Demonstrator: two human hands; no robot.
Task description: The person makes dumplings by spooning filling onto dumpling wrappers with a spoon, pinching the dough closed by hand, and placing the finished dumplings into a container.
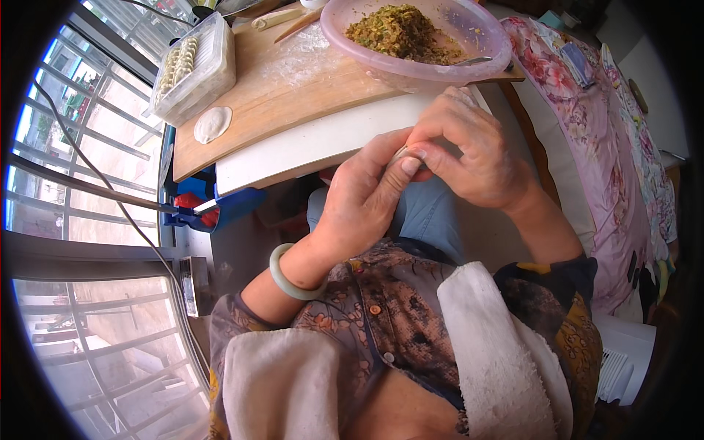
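Observation:
Both hands meet in front of the body, just off the near edge of the table. My left hand (366,192) pinches a dumpling (400,156), mostly hidden by the fingers. On the dumpling's other side, my right hand (467,148) presses its edge between thumb and fingers. A round dough wrapper (213,125) lies on the wooden board (264,118) at the left. Beyond the hands stands a pink plastic bowl (379,63) of chopped filling (399,33), with a metal utensil (473,61) resting in it. Rows of dumplings (179,63) sit in a clear plastic container (212,82) at the board's left end.
A rolling pin (278,18) and a pointed wooden stick (297,25) lie on the floured far part of the board. A barred window (93,126) is at the left. Below the table's left corner is a blue holder (236,206); floral cloth (583,132) covers a surface at the right.

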